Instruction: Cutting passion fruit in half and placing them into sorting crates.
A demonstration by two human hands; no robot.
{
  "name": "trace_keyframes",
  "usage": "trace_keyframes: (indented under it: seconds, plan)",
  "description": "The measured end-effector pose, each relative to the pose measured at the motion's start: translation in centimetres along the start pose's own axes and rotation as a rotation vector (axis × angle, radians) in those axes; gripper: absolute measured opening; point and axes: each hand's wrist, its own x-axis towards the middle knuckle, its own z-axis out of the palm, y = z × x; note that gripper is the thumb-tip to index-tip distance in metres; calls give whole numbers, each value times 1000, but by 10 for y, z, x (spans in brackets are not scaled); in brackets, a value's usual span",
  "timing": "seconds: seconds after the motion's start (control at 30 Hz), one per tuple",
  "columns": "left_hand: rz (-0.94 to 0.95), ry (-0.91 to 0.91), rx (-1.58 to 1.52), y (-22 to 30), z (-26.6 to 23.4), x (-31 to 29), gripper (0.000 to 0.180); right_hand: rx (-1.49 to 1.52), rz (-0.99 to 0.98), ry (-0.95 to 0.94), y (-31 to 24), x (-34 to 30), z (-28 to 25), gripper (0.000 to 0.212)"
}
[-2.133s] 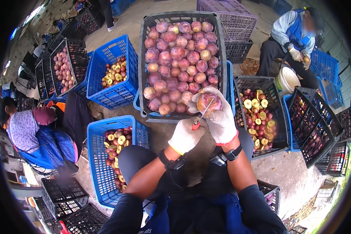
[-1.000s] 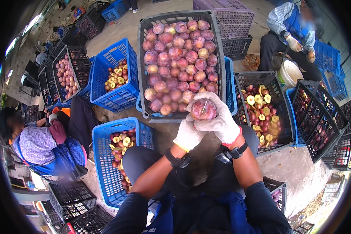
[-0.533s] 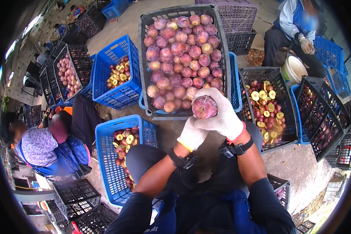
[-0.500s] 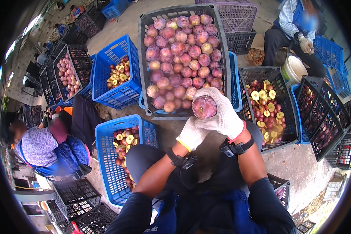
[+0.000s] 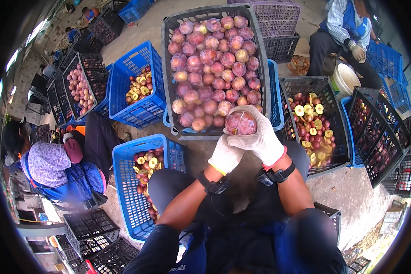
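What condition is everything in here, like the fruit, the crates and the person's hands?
Plum: whole, gripped in right hand.
Right hand: gloved, closed around the plum.
Left hand: gloved, against the plum's underside; any tool hidden.
Big grey crate: full of whole plums.
Near blue crate: partly filled with halved fruit.
Right black crate: partly filled with halved fruit.
White bucket: upright.

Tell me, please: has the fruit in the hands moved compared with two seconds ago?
Yes, slightly. The plum in the right hand now overlaps the near rim of the dark crate; earlier it was just below that rim.
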Motion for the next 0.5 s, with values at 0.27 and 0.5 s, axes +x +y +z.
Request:
trace_keyframes:
  seconds: [0.27, 0.5]
  plan:
    - [-28, -294, 26, 9, -10, 1, 23, -434, -191, -71, -11, -9, -16, 75]
    - [-15, -66, -121, -2, 12, -8, 39, 31, 54, -125, -3, -16, -17, 73]
